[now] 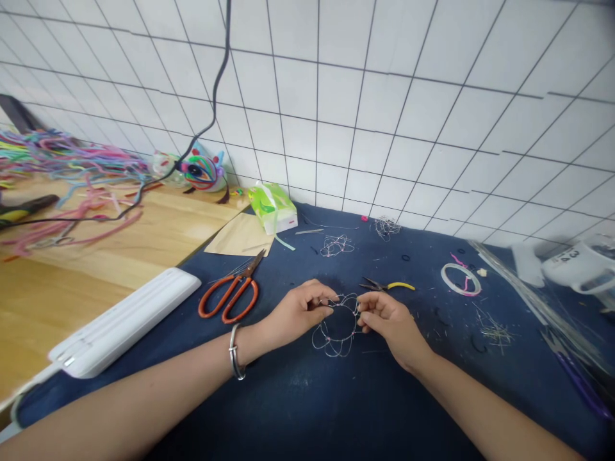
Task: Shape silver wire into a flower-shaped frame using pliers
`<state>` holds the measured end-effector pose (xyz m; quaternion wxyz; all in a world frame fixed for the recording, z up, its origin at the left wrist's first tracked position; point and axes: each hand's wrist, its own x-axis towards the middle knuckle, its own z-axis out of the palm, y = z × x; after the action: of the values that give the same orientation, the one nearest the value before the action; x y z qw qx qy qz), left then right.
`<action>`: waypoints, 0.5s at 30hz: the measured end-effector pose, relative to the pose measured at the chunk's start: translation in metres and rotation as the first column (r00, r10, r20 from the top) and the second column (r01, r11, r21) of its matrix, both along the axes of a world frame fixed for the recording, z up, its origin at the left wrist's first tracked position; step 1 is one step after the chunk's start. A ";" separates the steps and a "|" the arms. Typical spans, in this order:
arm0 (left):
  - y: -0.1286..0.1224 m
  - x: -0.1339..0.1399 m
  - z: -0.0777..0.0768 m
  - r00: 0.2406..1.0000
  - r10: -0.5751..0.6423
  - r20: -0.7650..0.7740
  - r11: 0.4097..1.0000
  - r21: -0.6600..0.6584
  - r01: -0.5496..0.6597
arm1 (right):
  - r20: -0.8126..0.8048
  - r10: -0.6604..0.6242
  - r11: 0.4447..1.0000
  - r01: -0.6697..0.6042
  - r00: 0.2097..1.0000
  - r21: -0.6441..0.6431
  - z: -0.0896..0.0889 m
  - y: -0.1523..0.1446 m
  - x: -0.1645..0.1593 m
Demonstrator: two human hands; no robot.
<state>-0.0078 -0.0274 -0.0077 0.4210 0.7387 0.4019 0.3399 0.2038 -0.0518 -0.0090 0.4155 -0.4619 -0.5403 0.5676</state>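
Observation:
Between my hands is a wire flower frame [337, 337], a ring of thin silvery wire with looped petals and small pink ties. My left hand [302, 308] pinches its upper left edge between thumb and fingers. On the opposite side, my right hand [387, 320] has its fingers closed on the upper right loops. Just beyond the right hand lie pliers [384, 285] with a yellow handle. Orange-handled scissors [234, 294] rest to the left of my left hand. Farther back is another bent wire piece [337, 246] with pink ties.
A white power strip [127, 320] lies at left, near colourful pipe cleaners [86, 160] on a wooden surface. A green tissue pack [273, 208] stands by the tiled wall. To the right are a tape-like ring [449, 286], wire scraps [497, 333], a white mug [576, 266] and purple-handled pliers [579, 381].

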 end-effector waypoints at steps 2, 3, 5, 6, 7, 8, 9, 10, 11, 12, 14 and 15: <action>0.001 0.000 -0.001 1.000 0.013 -0.015 1.000 0.022 -0.013 | 0.013 -0.003 1.000 0.003 1.000 -0.011 0.001 0.000 -0.001; 0.001 0.000 -0.001 1.000 0.014 -0.018 1.000 0.022 -0.013 | 0.021 -0.005 1.000 0.005 1.000 -0.018 0.002 0.000 -0.001; 0.002 -0.001 -0.002 1.000 0.009 -0.017 1.000 0.013 -0.009 | 0.033 -0.014 1.000 0.015 0.999 -0.023 0.003 0.000 -0.001; 0.002 -0.001 -0.002 1.000 0.006 -0.016 1.000 0.009 -0.006 | 0.038 -0.020 1.000 0.021 0.999 -0.022 0.003 0.000 -0.001; 0.002 -0.001 -0.002 1.000 0.000 -0.017 1.000 0.005 0.000 | 0.043 -0.024 0.999 0.025 0.999 -0.020 0.003 -0.001 -0.001; 0.002 -0.001 -0.002 1.000 -0.006 -0.016 1.000 0.001 0.006 | 0.048 -0.026 0.999 0.027 0.999 -0.020 0.003 -0.001 -0.001; 0.002 -0.001 -0.002 1.000 -0.013 -0.015 1.000 -0.005 0.013 | 0.049 -0.030 0.999 0.031 0.998 -0.020 0.002 -0.001 -0.001; 0.001 -0.001 -0.002 1.000 -0.022 -0.015 1.000 -0.012 0.021 | 0.047 -0.033 0.999 0.034 0.998 -0.025 0.002 -0.001 -0.001; 0.001 -0.001 -0.001 1.000 -0.029 -0.012 0.999 -0.025 0.029 | 0.039 -0.035 0.999 0.037 0.999 -0.032 0.001 -0.001 -0.001; 0.000 -0.001 -0.001 0.999 -0.033 -0.005 0.999 -0.043 0.033 | 0.029 -0.036 0.998 0.037 0.999 -0.042 0.001 -0.001 0.000; -0.001 -0.001 -0.001 1.000 -0.028 0.012 0.995 -0.092 0.029 | 0.012 -0.032 0.998 0.032 0.999 -0.057 0.001 -0.001 0.000; -0.002 0.000 -0.001 1.000 -0.020 0.016 0.993 -0.112 0.022 | 0.012 -0.021 0.998 0.021 1.000 -0.062 0.002 -0.001 0.000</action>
<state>-0.0081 -0.0292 -0.0084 0.4685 0.7154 0.4095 0.3178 0.2038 -0.0525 -0.0071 0.4039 -0.4834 -0.5200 0.5769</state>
